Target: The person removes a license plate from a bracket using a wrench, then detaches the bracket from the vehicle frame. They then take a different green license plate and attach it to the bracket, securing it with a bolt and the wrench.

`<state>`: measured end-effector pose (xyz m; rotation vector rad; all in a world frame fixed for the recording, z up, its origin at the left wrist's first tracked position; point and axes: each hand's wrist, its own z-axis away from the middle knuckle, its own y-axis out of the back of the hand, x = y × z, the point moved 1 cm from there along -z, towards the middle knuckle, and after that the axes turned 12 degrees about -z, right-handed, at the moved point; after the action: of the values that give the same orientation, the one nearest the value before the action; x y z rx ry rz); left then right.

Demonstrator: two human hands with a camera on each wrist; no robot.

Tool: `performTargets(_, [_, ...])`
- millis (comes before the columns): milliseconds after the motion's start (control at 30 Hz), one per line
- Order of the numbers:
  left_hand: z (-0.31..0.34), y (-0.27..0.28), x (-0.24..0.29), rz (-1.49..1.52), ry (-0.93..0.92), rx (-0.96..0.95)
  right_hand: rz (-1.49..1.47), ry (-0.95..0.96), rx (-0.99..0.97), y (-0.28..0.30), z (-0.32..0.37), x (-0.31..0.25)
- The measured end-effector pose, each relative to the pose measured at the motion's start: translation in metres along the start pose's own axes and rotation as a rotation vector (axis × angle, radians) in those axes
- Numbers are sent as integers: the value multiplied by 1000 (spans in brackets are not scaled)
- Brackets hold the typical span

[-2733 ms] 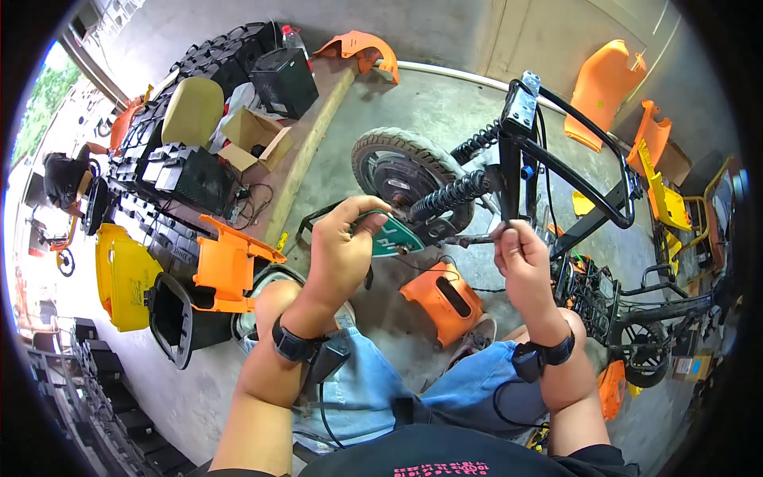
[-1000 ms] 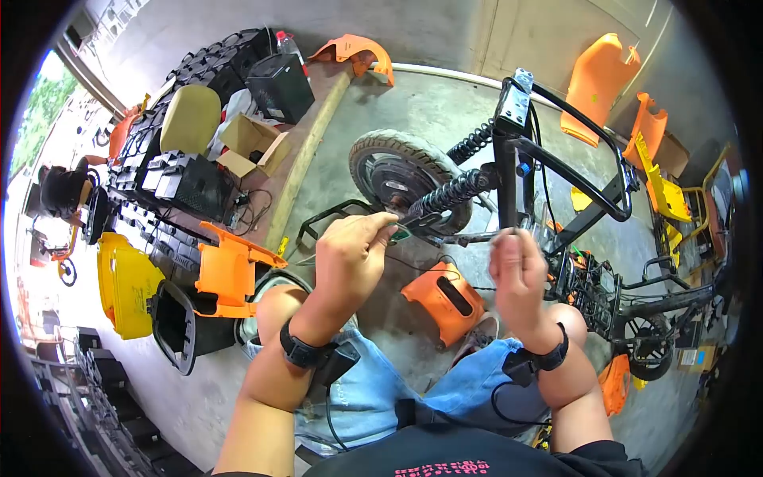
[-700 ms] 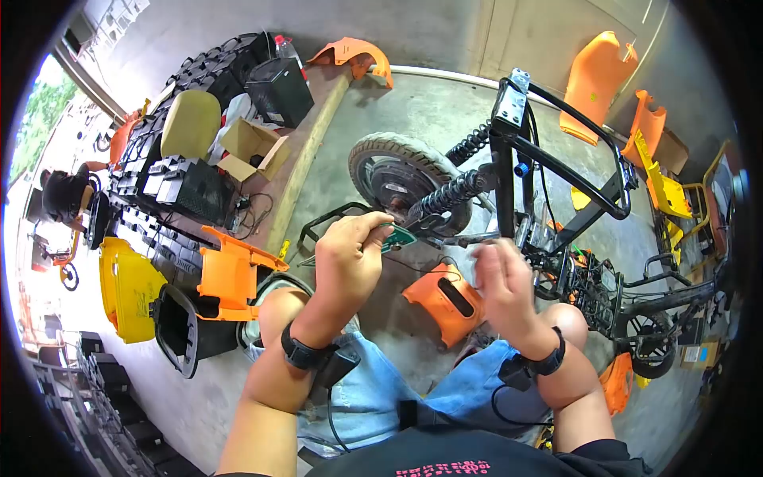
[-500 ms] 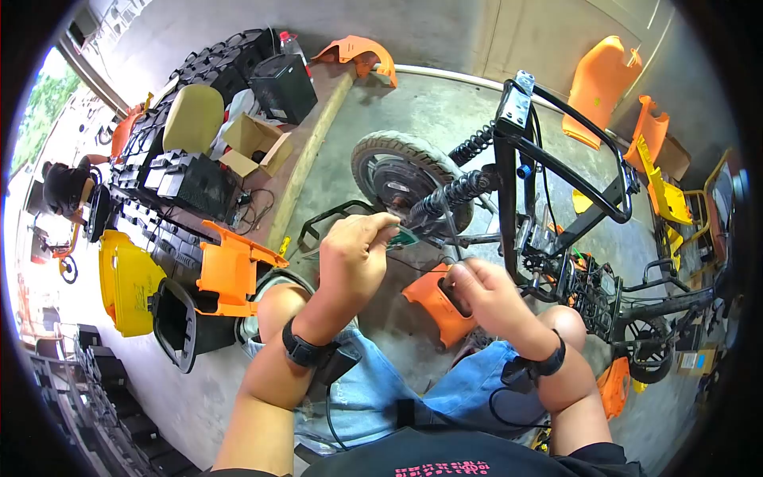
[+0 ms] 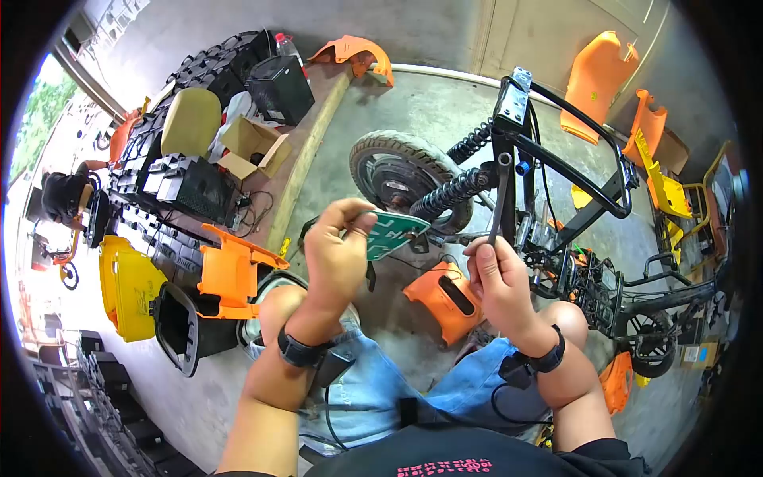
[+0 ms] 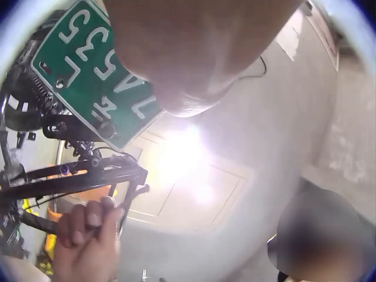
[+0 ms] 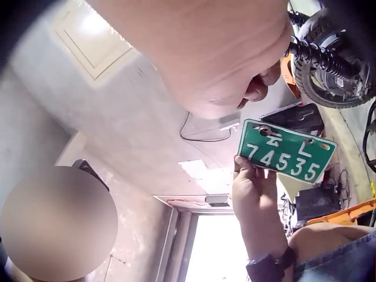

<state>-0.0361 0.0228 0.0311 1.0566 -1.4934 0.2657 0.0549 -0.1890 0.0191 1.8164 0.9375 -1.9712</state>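
My left hand (image 5: 338, 254) pinches the edge of a green license plate (image 5: 389, 232) between thumb and fingers. In the right wrist view the whole face of the plate (image 7: 288, 151) shows, with white characters and holes along its edges. A dark bolt-like piece (image 5: 411, 234) sits at its right end in the head view. To the right, apart from the plate, my right hand (image 5: 502, 282) grips a metal wrench (image 5: 502, 195) that points upward, its round hollow end on top. In the left wrist view the curled right fingers (image 6: 88, 226) are around its shaft.
Beyond the hands stands a stripped black motorbike frame (image 5: 517, 151) with a rear wheel (image 5: 405, 179) and shock absorbers (image 5: 453, 195). An orange panel (image 5: 445, 306) lies between the feet. Black batteries (image 5: 191, 187) and an open cardboard box (image 5: 254, 143) are at left. Another person (image 5: 63, 195) is farther left.
The wrench has swung from pointing left near the plate to pointing upward. The right hand dipped left, then moved back right. The plate, tilted nearly edge-on before, now shows its face.
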Motion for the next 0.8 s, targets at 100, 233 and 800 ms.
performTargets(100, [-12,6,-19,426,252,27,-47,-159,50,-3,-2,1])
performTargets(233, [-17,8,-33,910,429,-59,-15,-326,27,1,-7,22])
performTargets(800, [-8,5,-13,1361,-2,-489,-76,-427,-366,-21,9,-10])
